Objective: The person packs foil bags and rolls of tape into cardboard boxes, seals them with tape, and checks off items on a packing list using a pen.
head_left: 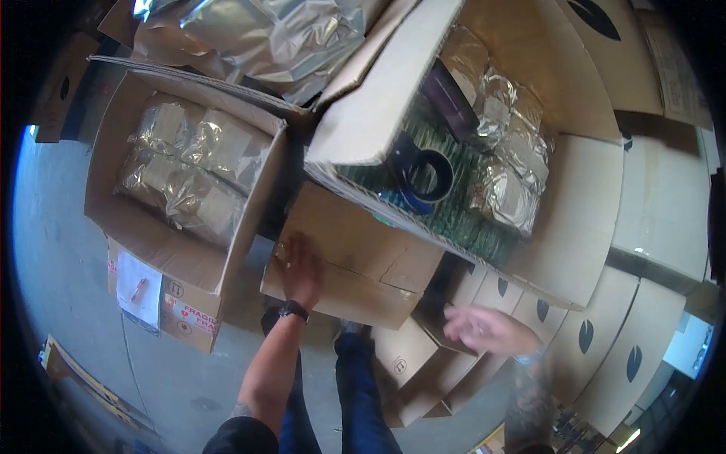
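Note:
My left hand, with a dark watch at the wrist, lies with its fingers stretched out on a brown cardboard box. That box is tilted in front of my legs, and its upper side is partly hidden under the large open box. To its right, my right hand is in the air, slightly blurred, fingers loosely bent and nothing visible in them. Below it stands an open cardboard carton on the floor. Inside the large box are clear-wrapped packs, a black-and-blue tape roll and a dark flat case.
At left, an open carton holds several wrapped packs; a paper sheet is on its side. Silver foil sheeting lies at the back. Several cartons with leaf marks line the right. Grey concrete floor shows at left.

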{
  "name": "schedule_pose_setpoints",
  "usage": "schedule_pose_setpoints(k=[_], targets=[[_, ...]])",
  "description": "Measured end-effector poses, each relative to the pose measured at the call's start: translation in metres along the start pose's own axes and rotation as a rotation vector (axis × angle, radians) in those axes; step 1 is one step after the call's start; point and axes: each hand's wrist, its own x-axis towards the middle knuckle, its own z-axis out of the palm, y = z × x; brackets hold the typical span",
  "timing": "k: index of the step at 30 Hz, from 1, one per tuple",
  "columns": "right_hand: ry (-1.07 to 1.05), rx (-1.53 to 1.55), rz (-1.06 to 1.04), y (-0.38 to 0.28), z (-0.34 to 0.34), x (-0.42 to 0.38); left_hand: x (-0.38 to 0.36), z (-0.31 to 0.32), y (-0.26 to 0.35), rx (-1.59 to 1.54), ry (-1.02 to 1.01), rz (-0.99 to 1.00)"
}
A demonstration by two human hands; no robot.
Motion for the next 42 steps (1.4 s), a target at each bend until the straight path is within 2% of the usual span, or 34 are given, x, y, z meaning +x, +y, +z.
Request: schedule_pose_setpoints(k=[2,3,5,6,7,11,14,16,18,20,25,29,32,35,37,39,42], targets=[[0.248,-0.157,-0.007,0.106,-0.044,0.063,0.0,0.001,0.005,-0.214,0.109,-0.126],[0.405,-0.232,0.049,0.141,-0.061,0.093,0.002,-0.008,0.012,-0.195,0.062,-0.26],[0.583,-0.349,0.122,0.181,-0.095,0.144,0.007,-0.033,0.025,-0.143,-0.029,-0.529],[0.707,-0.398,0.065,0.192,-0.103,0.162,0.01,-0.034,0.025,-0.135,-0.051,-0.584],[0.673,-0.231,0.024,0.185,-0.104,0.17,0.011,-0.032,0.025,-0.125,-0.078,-0.639],[0.96,0.112,-0.189,0.231,-0.106,0.253,0.009,-0.029,0.035,-0.103,-0.033,-0.867],[1.105,0.037,-0.242,0.241,-0.093,0.262,0.015,-0.045,0.05,-0.255,-0.132,-1.094],[1.143,-0.062,-0.334,0.247,-0.095,0.263,0.013,-0.031,0.037,-0.203,-0.107,-1.036],[1.057,-0.186,-0.291,0.253,-0.103,0.252,0.007,-0.014,0.023,-0.17,-0.077,-0.983],[1.058,-0.319,-0.207,0.274,-0.108,0.247,0.002,-0.006,0.015,-0.156,-0.043,-0.924],[1.178,-0.272,-0.244,0.328,-0.041,0.221,-0.008,-0.016,0.002,-0.139,-0.029,-0.697],[0.981,-0.286,0.008,0.376,0.03,0.187,-0.02,-0.026,-0.018,-0.114,-0.096,-0.457],[0.705,-0.061,0.145,0.395,0.053,0.193,-0.036,-0.014,-0.043,-0.091,-0.082,-0.332],[0.667,0.086,-0.279,0.384,0.071,0.249,-0.048,-0.007,-0.064,-0.134,-0.059,-0.167],[0.644,-0.256,-0.336,0.324,0.072,0.257,-0.049,-0.008,-0.063,-0.14,-0.064,-0.187],[0.641,-0.48,-0.299,0.283,0.071,0.268,-0.049,-0.009,-0.064,-0.16,-0.072,-0.206],[0.503,-0.009,-0.469,0.273,0.052,0.299,-0.05,-0.009,-0.07,-0.215,-0.064,-0.208]])
